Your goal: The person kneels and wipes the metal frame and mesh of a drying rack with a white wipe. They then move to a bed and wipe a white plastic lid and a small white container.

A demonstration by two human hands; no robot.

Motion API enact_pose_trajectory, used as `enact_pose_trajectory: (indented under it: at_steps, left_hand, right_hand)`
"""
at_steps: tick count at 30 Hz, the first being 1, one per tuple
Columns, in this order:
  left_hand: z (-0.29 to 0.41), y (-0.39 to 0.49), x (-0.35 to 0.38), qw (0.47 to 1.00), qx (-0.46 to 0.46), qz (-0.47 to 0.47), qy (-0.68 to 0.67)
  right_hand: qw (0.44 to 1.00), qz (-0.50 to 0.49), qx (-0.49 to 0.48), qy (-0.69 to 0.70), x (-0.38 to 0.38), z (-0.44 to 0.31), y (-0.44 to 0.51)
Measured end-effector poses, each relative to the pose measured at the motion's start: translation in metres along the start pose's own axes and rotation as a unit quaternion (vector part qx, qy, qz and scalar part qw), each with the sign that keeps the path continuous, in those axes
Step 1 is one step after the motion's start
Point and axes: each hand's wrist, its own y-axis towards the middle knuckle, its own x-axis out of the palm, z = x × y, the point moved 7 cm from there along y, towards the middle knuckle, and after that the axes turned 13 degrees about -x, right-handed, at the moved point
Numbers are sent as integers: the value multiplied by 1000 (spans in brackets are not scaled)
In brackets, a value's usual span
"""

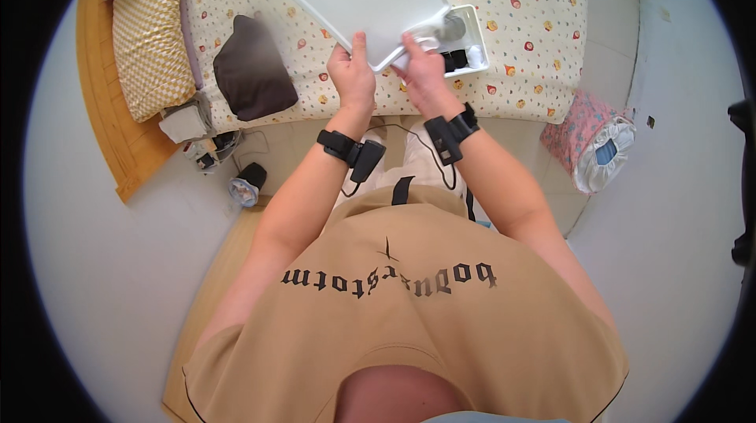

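A translucent white plastic lid (360,0) is tilted above the bed, one corner pointing towards me. My left hand (353,71) grips its left edge near that corner, thumb on top. On the other side of the corner, my right hand (422,71) holds the edge between thumb and fingers. Partly under the lid, a white plastic box (484,45) rests on the bed with black, grey and white items inside, seemingly rolled cloth. A dark brown folded cloth (254,71) lies on the bed to the left.
The bed (531,15) has a patterned sheet. A checkered pillow (153,33) lies at its left end. Below stand a small black bin (253,176) and grey folded cloths (186,120). A pink fabric basket (564,139) is on the floor at right. A cable (437,157) runs between my wrist devices.
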Motion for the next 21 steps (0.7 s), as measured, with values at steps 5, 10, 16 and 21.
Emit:
enact_pose_trajectory:
  at_steps: [5,10,16,21]
  left_hand:
    - [-34,60,-17,997,-54,5,60]
    - [-98,142,-66,979,-69,-27,188]
    - [-206,246,-162,946,-156,-9,283]
    - [-253,296,-220,910,-122,61,390]
  right_hand:
    - [979,-117,65,-154,14,62,-5]
    - [894,-251,-29,-369,-28,93,48]
    - [805,-42,-310,-504,-167,33,158]
    - [845,-20,-253,-471,-224,3,222]
